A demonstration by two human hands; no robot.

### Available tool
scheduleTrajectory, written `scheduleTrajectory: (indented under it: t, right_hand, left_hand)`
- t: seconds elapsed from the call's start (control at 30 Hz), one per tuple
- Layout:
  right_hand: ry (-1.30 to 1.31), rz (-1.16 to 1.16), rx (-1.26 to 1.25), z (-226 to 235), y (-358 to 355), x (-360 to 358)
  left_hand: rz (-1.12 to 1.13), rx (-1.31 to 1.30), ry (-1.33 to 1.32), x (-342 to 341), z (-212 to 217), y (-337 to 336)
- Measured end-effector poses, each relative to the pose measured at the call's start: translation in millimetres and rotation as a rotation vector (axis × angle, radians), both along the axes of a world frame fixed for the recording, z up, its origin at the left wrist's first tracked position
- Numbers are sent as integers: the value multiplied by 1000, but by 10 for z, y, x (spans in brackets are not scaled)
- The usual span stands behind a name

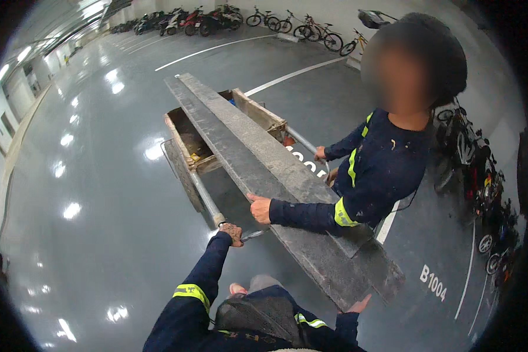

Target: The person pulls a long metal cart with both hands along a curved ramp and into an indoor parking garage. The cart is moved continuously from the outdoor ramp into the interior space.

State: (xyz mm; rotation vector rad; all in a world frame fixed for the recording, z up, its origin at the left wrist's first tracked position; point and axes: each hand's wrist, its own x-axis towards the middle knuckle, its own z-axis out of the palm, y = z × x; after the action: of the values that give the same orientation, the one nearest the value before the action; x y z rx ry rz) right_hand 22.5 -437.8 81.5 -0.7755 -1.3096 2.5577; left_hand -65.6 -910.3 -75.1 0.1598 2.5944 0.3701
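My left hand (232, 233) is closed round the end of the metal handle (205, 196) of a worn wooden handcart (182, 138). Long grey boards (258, 164), rough and stone-like, lie lengthwise across the cart and stick out towards me over its handles. At their near end my right hand (359, 303) grips the edge from below; the thumb shows, and the fingers are mostly hidden under the board. A co-worker's hand (260, 208) presses on the boards' left edge. That person's other hand (320, 154) is at the cart's right handle (302, 141).
The co-worker (381, 164) stands close on the right of the cart. Bicycles (317, 32) and motorcycles (202, 23) line the far wall. More bikes (469, 146) stand along the right. Painted white lines (299, 76) mark the shiny grey floor (100, 205).
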Motion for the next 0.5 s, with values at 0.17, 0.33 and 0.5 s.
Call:
scheduleTrajectory:
  t: [0.17, 0.33, 0.5]
  right_hand:
    - [104, 32, 59, 141, 488, 69]
    - [37, 172, 30, 253, 132, -338]
    - [-5, 28, 103, -33, -58, -284]
  left_hand:
    - [122, 7, 148, 288, 218, 167]
    - [103, 15, 70, -48, 214, 9]
    - [63, 60, 180, -107, -262, -55]
